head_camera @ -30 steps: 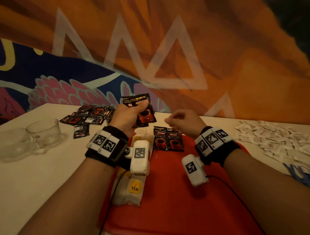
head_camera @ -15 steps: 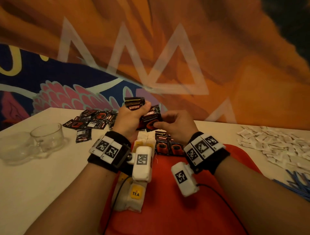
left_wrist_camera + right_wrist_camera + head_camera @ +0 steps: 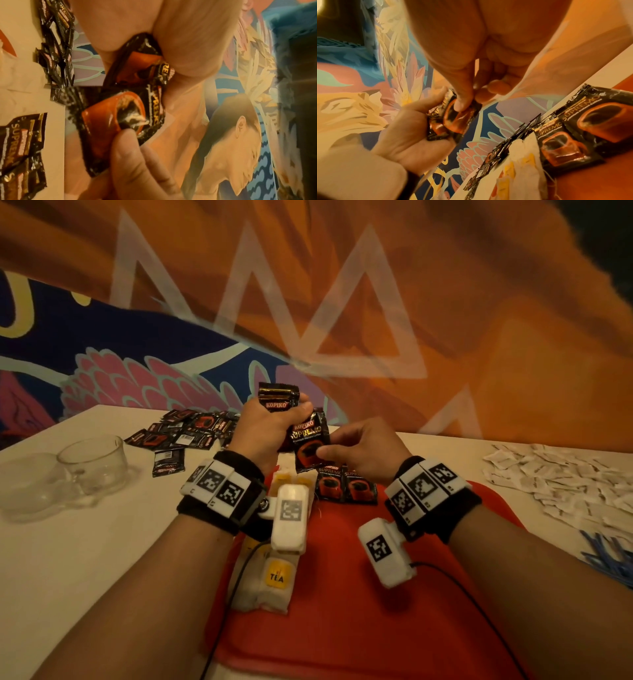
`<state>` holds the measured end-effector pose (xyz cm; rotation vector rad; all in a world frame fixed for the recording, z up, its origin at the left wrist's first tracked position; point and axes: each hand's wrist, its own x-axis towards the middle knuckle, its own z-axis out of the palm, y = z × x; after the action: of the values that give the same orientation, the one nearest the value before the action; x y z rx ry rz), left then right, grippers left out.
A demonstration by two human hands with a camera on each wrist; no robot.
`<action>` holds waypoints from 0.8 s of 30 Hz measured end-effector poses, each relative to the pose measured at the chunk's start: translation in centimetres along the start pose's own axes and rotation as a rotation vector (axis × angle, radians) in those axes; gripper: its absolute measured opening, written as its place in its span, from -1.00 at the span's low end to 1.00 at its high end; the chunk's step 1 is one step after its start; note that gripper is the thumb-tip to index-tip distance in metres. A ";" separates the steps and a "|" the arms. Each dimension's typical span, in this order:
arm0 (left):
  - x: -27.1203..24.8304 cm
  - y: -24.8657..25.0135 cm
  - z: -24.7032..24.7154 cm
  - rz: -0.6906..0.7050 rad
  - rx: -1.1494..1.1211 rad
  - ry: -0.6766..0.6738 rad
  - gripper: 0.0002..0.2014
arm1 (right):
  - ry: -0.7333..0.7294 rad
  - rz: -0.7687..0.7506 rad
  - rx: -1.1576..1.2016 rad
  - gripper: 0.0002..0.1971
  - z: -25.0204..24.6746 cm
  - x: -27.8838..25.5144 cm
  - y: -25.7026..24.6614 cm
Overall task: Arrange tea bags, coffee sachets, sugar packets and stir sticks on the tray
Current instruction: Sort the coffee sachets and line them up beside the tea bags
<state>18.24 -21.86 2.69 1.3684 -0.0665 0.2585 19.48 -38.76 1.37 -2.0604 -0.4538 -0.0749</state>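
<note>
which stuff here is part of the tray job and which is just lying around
For the job:
tray
tea bags
two sachets on tray
sachets in left hand, front one pinched by right hand
sachet pile
sugar packets
stir sticks

Lying about:
glass cups

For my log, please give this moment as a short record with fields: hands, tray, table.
left hand: grips a bunch of coffee sachets
right hand: pinches one sachet out of that grip
tray: red; tea bags left, two coffee sachets at far edge
table: sachet pile, glass cups, sugar packets, blue stir sticks
</note>
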 end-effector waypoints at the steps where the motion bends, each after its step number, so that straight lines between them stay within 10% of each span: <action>1: 0.2 -0.1 0.0 -0.004 -0.003 0.027 -0.91 | 0.000 0.023 -0.022 -0.96 -0.1 0.0 0.0; 13: 1.1 0.1 -1.5 -0.185 -0.221 0.167 -0.80 | -0.046 0.505 -0.314 -0.88 -0.1 -0.5 3.8; 24: 1.1 0.2 -1.5 -0.229 -0.285 0.130 -0.82 | -0.050 0.527 -0.369 -0.66 1.2 0.3 3.4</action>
<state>19.11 -20.18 2.81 1.0622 0.1564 0.1388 20.82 -39.17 -1.92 -2.4846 0.0951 0.2252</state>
